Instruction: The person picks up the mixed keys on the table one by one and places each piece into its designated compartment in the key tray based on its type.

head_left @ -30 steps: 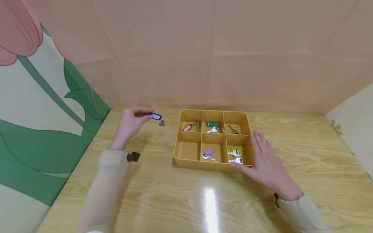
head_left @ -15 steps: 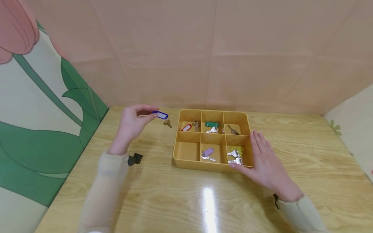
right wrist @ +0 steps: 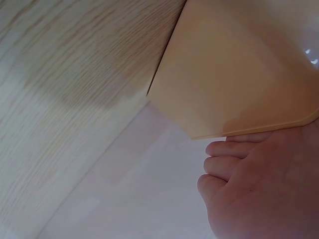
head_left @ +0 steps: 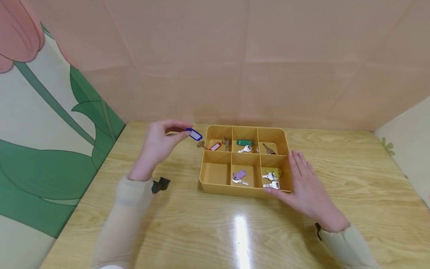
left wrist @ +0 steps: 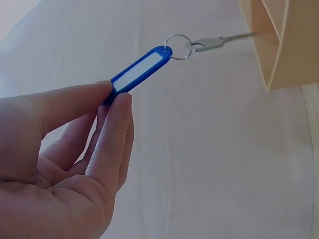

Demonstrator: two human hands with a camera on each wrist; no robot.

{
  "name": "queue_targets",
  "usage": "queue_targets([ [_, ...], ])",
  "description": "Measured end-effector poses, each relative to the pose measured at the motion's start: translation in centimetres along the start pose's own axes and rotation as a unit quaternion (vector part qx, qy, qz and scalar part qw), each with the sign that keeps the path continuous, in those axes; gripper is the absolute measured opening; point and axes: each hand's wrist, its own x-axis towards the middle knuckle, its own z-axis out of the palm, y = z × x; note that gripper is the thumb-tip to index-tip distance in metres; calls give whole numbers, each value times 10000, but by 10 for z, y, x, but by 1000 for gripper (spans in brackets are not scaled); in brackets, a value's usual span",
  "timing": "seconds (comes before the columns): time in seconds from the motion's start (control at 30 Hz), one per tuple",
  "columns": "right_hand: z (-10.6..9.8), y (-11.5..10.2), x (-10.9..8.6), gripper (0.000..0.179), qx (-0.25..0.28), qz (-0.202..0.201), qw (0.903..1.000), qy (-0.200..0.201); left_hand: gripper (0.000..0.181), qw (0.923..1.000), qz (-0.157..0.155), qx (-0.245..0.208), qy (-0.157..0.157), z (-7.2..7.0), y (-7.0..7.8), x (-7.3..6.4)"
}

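Note:
Between thumb and fingertips, my left hand pinches the end of a blue key tag with a white label. A metal ring joins the tag to a key, which hangs at the left rim of a yellow six-compartment box, over the back left part in the head view. My right hand rests at the box's right front corner, fingers straight along the right wall and thumb at the front rim. In the right wrist view its fingertips lie against the box edge.
Inside the box lie keys with a red tag, a green tag and a purple tag. Silver keys with a yellow tag fill the front right compartment; a dark key lies behind. A pink wall borders the wooden table.
My left hand has moved right, bringing the blue tag and its key from beside the box to its left rim. My right hand and the box have stayed in place.

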Motion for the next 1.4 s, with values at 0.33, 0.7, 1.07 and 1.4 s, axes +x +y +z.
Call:
queue_targets([
  [0.33, -1, 0, 2, 121, -14, 4, 10000, -23, 14, 9990, 62, -392, -192, 11, 12, -5],
  [0.7, -2, 0, 1, 121, -32, -68, 10000, 18, 14, 9973, -86, -547, -482, 22, 11, -8],
  [1.07, -2, -1, 1, 121, -1, -85, 9999, 54, 14, 9958, -12, -402, -824, 33, 1, -13],
  [1.4, -1, -1, 0, 121, -25, -22, 10000, 17, 14, 9942, -70, -217, -1055, 40, -8, -18],
])
